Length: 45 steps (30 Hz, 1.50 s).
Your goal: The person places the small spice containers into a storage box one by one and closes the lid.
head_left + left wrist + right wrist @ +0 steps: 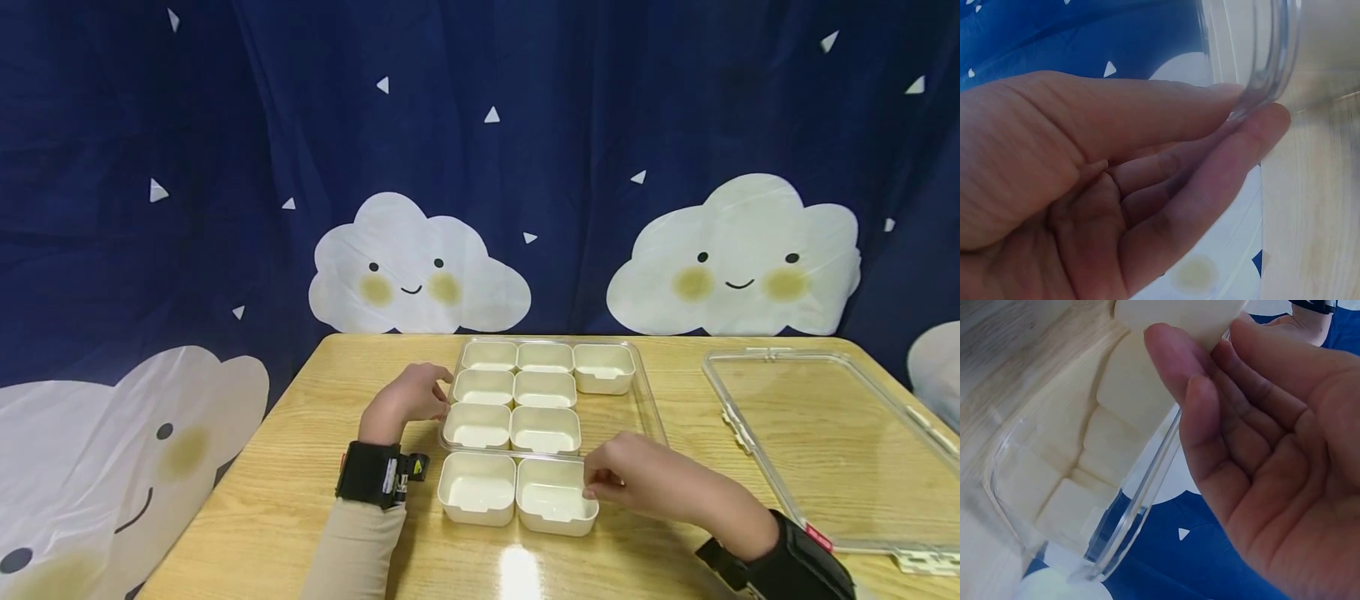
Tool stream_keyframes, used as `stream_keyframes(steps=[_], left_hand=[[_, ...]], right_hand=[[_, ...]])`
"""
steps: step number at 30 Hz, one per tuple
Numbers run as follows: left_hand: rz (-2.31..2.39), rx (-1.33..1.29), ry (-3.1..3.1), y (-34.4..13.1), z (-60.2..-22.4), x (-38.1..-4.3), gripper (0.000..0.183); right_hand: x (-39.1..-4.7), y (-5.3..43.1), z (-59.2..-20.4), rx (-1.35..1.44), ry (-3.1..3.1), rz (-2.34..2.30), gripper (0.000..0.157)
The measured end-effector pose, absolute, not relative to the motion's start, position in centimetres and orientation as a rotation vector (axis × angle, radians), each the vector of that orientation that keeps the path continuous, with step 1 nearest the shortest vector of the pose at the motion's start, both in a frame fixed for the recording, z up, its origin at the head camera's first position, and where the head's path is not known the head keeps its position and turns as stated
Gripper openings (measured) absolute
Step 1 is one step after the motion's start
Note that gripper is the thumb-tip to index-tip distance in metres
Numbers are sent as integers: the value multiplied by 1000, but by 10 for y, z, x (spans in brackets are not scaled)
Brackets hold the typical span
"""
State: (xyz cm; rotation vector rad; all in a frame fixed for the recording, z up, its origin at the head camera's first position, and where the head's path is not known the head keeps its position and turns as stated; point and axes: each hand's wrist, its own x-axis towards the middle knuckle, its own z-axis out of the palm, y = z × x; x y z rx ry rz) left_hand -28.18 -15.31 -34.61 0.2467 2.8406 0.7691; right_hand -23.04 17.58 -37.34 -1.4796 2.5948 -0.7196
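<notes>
Presently: clear case, cream cups, two hands at work

Left hand (408,396): thumb and forefinger pinch the left rim of the clear case (651,400). The head view leaves this contact small; the left wrist view sets the rim plainly between the fingertips.

Right hand (637,475): thumb and fingers pinch the right wall of a cream cup (555,496), just in front of the case's near rim. The right wrist view adds the cup's outer wall and the underside of the fingers; the cup's inside shows only from the head.

Second cup (477,492): directly left of the pinched one, also before the near rim.

Seven seated cups (545,390): inside the case, three across the back, two in each nearer row; open space at right.

Obstruction: the right hand covers the case's near right corner.

Surroundings: wooden table (300,433); clear latched panel (840,450) lying at right; black wristbands (367,473) on both wrists; navy curtain (570,100) with clouds and triangles behind.
</notes>
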Motion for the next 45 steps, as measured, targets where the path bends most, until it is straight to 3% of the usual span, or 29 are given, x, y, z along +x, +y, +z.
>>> stream_keyframes(steps=[10, 27, 45], left_hand=[[782, 235, 2836, -152, -345, -282, 45], [793, 201, 2838, -152, -347, -281, 47], [779, 227, 2850, -151, -347, -281, 46]], right_hand=[[-231, 176, -366, -1308, 2539, -931, 21], [-231, 182, -353, -1323, 2537, -1125, 18], [-253, 221, -334, -984, 3063, -1201, 19]])
